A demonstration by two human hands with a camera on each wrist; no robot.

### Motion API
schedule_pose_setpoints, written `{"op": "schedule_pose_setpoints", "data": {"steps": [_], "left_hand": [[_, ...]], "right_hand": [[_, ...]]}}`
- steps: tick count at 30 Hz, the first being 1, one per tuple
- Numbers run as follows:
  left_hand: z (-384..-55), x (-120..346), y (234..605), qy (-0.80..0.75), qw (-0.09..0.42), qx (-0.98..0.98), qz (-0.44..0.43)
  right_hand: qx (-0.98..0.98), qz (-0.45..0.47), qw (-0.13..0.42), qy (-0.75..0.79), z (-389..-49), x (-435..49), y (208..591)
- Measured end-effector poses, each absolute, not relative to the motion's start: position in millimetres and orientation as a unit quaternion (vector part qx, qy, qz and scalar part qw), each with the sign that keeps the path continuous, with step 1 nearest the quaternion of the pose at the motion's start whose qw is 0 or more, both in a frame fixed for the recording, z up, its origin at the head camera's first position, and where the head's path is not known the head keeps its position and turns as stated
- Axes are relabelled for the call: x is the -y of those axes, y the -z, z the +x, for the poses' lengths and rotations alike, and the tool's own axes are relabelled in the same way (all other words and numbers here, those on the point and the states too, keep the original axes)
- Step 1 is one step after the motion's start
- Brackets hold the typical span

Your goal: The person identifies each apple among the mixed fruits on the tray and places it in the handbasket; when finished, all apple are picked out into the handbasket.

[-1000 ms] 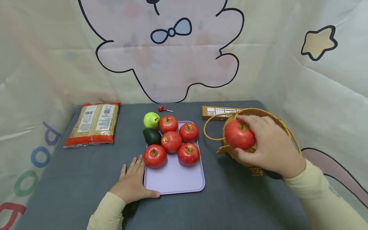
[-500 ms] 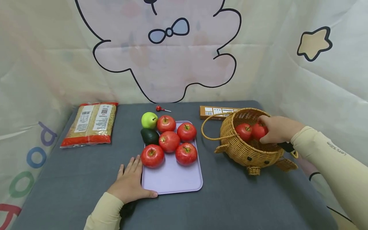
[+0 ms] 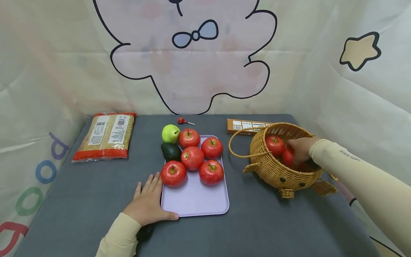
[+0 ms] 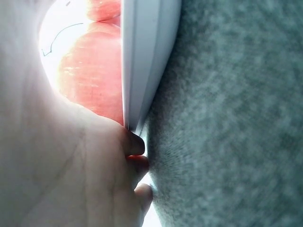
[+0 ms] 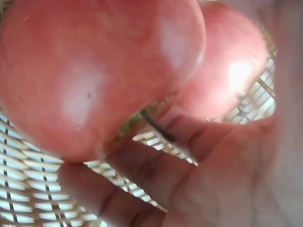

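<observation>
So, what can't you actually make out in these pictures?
Head view: right end of the box, behind the basket.
Head view: most of the basket's floor, behind the apples, the right hand and its own side.
Head view: fine print on the bag, too small.
Right wrist view: right hand's fingertips, behind the nearer apple.

This looks like a fabric-walled booth [image 3: 379, 100]. Cartoon-printed cloth [image 3: 192, 67] encloses a grey tabletop [image 3: 257, 228] left, far and right.
</observation>
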State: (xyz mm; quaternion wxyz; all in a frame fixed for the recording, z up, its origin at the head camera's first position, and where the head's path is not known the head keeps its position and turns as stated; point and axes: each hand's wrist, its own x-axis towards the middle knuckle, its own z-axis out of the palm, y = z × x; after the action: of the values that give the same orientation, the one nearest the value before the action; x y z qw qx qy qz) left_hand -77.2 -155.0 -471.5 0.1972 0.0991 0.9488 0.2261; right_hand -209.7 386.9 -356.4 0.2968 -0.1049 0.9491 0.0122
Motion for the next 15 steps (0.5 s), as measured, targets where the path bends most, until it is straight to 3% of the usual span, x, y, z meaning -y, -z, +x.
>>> {"op": "schedule_pose_setpoints", "data": {"steps": [6, 15], "left_hand": [[-77.6, 154.5, 469.0, -0.228, 0.197, -0.948, 0.099], [-77.6, 154.2, 465.7, -0.225, 0.200, -0.948, 0.101]], "right_hand": [[-0.947, -0.091, 0.309, 0.005, -220.8, -393.4, 380.5], [-0.946, -0.081, 0.314, 0.019, -208.7, -390.1, 372.0]]}}
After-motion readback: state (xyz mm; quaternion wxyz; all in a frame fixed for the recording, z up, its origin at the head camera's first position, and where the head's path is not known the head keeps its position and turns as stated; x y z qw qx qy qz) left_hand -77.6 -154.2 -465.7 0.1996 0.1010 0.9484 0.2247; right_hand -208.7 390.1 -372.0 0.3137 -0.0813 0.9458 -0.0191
